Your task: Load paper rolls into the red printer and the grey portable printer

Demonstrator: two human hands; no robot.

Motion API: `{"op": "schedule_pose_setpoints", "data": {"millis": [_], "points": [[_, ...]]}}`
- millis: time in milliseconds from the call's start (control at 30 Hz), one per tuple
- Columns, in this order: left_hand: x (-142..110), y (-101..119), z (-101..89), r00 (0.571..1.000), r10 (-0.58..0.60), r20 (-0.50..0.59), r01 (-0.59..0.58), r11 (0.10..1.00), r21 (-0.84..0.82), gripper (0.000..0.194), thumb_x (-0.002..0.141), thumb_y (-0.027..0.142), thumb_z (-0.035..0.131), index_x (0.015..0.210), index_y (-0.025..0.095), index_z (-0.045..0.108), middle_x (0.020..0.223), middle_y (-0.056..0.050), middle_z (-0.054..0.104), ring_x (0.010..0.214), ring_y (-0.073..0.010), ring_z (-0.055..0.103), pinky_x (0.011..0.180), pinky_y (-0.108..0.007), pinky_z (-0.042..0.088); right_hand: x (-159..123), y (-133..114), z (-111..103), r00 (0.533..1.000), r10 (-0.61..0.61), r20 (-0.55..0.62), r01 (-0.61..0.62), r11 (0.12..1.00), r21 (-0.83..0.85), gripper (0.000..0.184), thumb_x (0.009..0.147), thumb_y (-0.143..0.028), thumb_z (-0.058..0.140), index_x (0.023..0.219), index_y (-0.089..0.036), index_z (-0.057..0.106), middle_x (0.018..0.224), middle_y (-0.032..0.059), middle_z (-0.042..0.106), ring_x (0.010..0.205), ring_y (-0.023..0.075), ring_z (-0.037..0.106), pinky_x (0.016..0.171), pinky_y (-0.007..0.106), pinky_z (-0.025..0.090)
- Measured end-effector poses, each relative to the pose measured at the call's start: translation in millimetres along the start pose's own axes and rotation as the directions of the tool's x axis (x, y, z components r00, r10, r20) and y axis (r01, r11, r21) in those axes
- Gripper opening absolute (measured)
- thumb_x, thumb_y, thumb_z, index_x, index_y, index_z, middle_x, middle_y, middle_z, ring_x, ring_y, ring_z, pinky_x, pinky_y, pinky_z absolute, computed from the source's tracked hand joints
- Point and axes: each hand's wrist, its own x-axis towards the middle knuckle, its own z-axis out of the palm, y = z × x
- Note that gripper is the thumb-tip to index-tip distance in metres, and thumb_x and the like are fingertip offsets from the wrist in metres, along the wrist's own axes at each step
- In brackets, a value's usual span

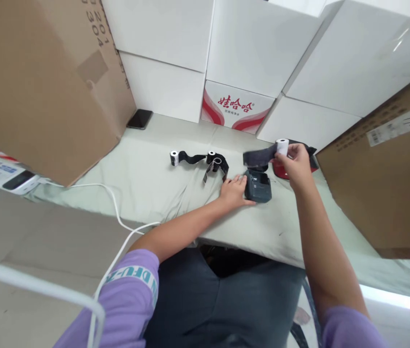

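Note:
My left hand (233,191) rests against the left side of a small dark portable printer (261,192), its fingers at the rear corner and thumb along the front. The printer's lid is raised and its compartment faces up. Pinched in my right hand (297,163) is a small white paper roll (282,147), held above and behind the printer. A dark strip (257,157) stretches left from that roll, over the raised lid. Left of the printer stand several similar rolls (174,157) with dark strips partly unwound; one strip reaches close to my left fingers.
A red and black object (281,170) lies partly hidden behind my right hand. White boxes (168,84) are stacked along the back. Large cardboard boxes (45,87) flank both sides. A phone (140,119) lies at the back left, and a white cable (116,205) crosses the front-left edge.

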Motion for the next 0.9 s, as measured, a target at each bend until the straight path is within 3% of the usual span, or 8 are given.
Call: {"op": "schedule_pose_setpoints", "data": {"millis": [167, 333, 433, 500, 600, 733, 833, 900], "points": [[-1.2, 1.9, -4.6, 1.000, 0.014, -0.002, -0.014, 1.000, 0.018, 0.101, 0.085, 0.071, 0.067, 0.161, 0.012, 0.033, 0.160, -0.019, 0.049, 0.157, -0.0302, 0.034, 0.123, -0.045, 0.033, 8.0, -16.7, 49.1, 0.990, 0.097, 0.106, -0.116, 0.975, 0.190, 0.040, 0.074, -0.053, 0.069, 0.102, -0.028, 0.054, 0.079, -0.0012, 0.068, 0.070, 0.0213, 0.069, 0.063, 0.036, 0.057], [-1.4, 3.8, -9.6, 1.000, 0.014, 0.006, -0.014, 1.000, 0.028, 0.101, 0.085, 0.069, 0.068, 0.160, 0.010, 0.034, 0.157, -0.020, 0.053, 0.157, -0.0293, 0.034, 0.122, -0.045, 0.034, 32.6, -21.0, 100.4, 0.978, 0.201, 0.062, -0.203, 0.979, 0.025, 0.030, 0.070, -0.042, 0.071, 0.089, -0.022, 0.057, 0.075, 0.0027, 0.066, 0.074, 0.0225, 0.066, 0.069, 0.037, 0.058], [0.9, 3.4, -6.2, 1.000, 0.020, -0.007, -0.020, 0.999, 0.033, 0.102, 0.084, 0.069, 0.070, 0.159, 0.010, 0.035, 0.158, -0.019, 0.051, 0.156, -0.0298, 0.035, 0.120, -0.044, 0.037, 48.6, -23.3, 122.8, 0.983, 0.182, 0.039, -0.177, 0.979, -0.096, 0.038, 0.070, -0.031, 0.070, 0.104, -0.020, 0.060, 0.082, 0.0038, 0.068, 0.076, 0.0241, 0.067, 0.075, 0.041, 0.059], [2.2, 3.1, -3.7, 1.000, 0.010, -0.010, -0.009, 0.999, 0.037, 0.104, 0.083, 0.070, 0.071, 0.159, 0.009, 0.035, 0.159, -0.020, 0.050, 0.156, -0.0306, 0.036, 0.120, -0.043, 0.037, 54.6, -26.0, 134.6, 0.991, 0.110, 0.075, -0.095, 0.979, -0.181, 0.041, 0.072, -0.030, 0.068, 0.111, -0.019, 0.062, 0.091, 0.0064, 0.072, 0.084, 0.0265, 0.068, 0.084, 0.044, 0.058], [2.6, 2.8, -2.0, 1.000, 0.002, -0.011, -0.001, 0.999, 0.039, 0.106, 0.081, 0.072, 0.071, 0.158, 0.008, 0.036, 0.158, -0.021, 0.050, 0.155, -0.0313, 0.038, 0.120, -0.043, 0.037, 54.9, -26.3, 150.1, 0.993, 0.036, 0.117, 0.009, 0.933, -0.360, 0.032, 0.076, -0.031, 0.068, 0.105, -0.019, 0.067, 0.102, 0.0113, 0.074, 0.100, 0.0303, 0.068, 0.099, 0.047, 0.053], [2.0, 2.2, -1.6, 1.000, 0.023, -0.020, -0.022, 0.999, 0.039, 0.094, 0.083, 0.068, 0.071, 0.152, 0.009, 0.047, 0.148, -0.020, 0.061, 0.151, -0.0321, 0.043, 0.119, -0.044, 0.039, 49.5, -11.3, 167.7, 0.973, 0.113, 0.203, 0.018, 0.833, -0.552, 0.030, 0.075, -0.031, 0.074, 0.103, -0.020, 0.069, 0.108, 0.0145, 0.074, 0.108, 0.0329, 0.066, 0.099, 0.047, 0.051], [2.2, 1.5, -1.3, 0.999, 0.041, -0.034, -0.041, 0.999, 0.017, 0.085, 0.083, 0.063, 0.074, 0.145, 0.008, 0.055, 0.142, -0.020, 0.066, 0.147, -0.0342, 0.048, 0.120, -0.046, 0.039, 45.9, -4.6, 172.7, 0.941, 0.184, 0.286, 0.024, 0.804, -0.594, 0.032, 0.073, -0.030, 0.076, 0.102, -0.019, 0.070, 0.107, 0.0153, 0.074, 0.108, 0.0331, 0.066, 0.096, 0.047, 0.052], [2.4, 1.2, -2.0, 0.998, 0.040, -0.043, -0.041, 0.999, -0.007, 0.083, 0.082, 0.062, 0.074, 0.143, 0.008, 0.057, 0.141, -0.019, 0.066, 0.146, -0.0348, 0.049, 0.120, -0.046, 0.039, 36.0, -15.2, 166.1, 0.956, 0.101, 0.275, 0.061, 0.850, -0.523, 0.029, 0.077, -0.032, 0.073, 0.102, -0.019, 0.070, 0.106, 0.0148, 0.074, 0.106, 0.0321, 0.067, 0.098, 0.048, 0.053]]}}
